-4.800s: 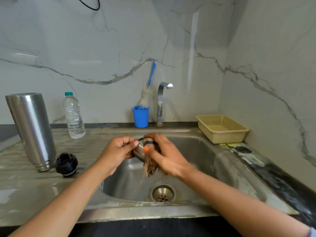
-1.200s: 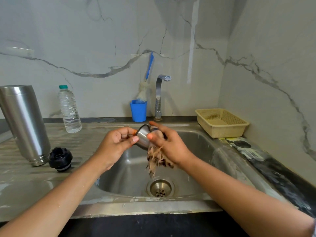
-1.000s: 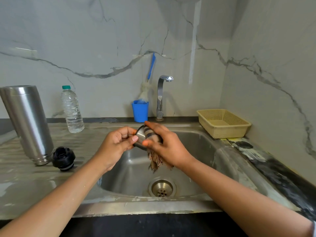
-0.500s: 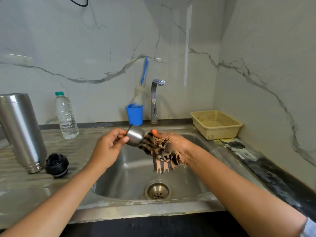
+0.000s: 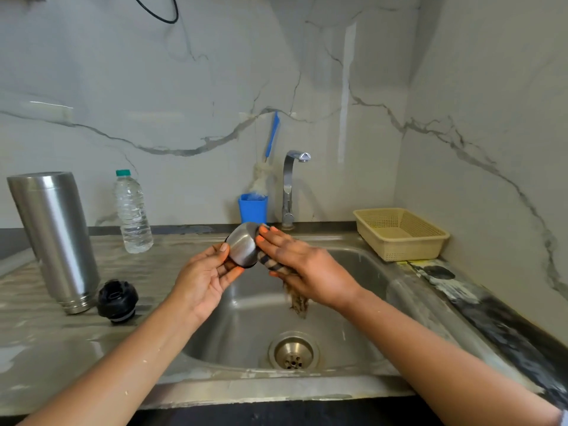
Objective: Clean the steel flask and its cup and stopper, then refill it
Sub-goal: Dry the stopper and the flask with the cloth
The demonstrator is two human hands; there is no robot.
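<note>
My left hand (image 5: 204, 279) holds the small steel cup (image 5: 242, 248) on its side over the sink (image 5: 353, 305). My right hand (image 5: 304, 267) holds a striped cloth (image 5: 270, 263) against the cup, and the frayed end of the cloth hangs below the palm. The tall steel flask (image 5: 55, 238) stands upright on the draining board at the left, without its stopper. The black stopper (image 5: 117, 301) sits on the board just right of the flask's foot.
A clear water bottle (image 5: 132, 212) stands behind the board. A blue holder (image 5: 252, 208) with a brush is beside the tap (image 5: 289, 186). A beige plastic basket (image 5: 399, 233) sits at the sink's right corner. The drain (image 5: 293, 353) is uncovered.
The cloth was spread out away from the cup half a second ago; my right hand has now pressed it back against the cup. My left hand has turned the cup's base toward me.
</note>
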